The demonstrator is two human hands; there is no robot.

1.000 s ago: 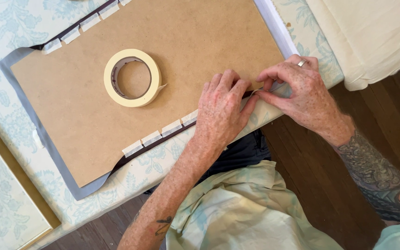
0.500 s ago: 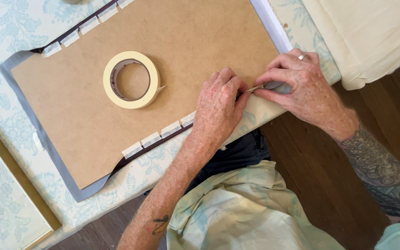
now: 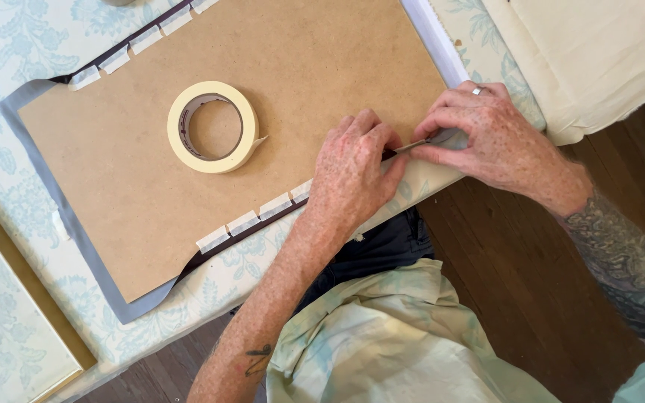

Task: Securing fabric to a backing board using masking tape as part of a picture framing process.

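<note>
My right hand [image 3: 498,142] has slid a little rightward along the board's [image 3: 322,67] lower right edge, fingers pinching a strip of tape [image 3: 412,145]. My left hand [image 3: 352,175] presses flat beside it. The tape roll [image 3: 213,127] lies center left.

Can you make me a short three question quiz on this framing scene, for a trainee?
1. True or false: the roll of masking tape lies flat on the brown backing board.
2. Which hand rests flat on the board's near edge?
3. What runs along the board's edges: A tape strips, B nails, C clamps?

Key: 1. True. 2. The left hand; the right hand pinches a thin strip beside it. 3. A, white tape strips.
</note>
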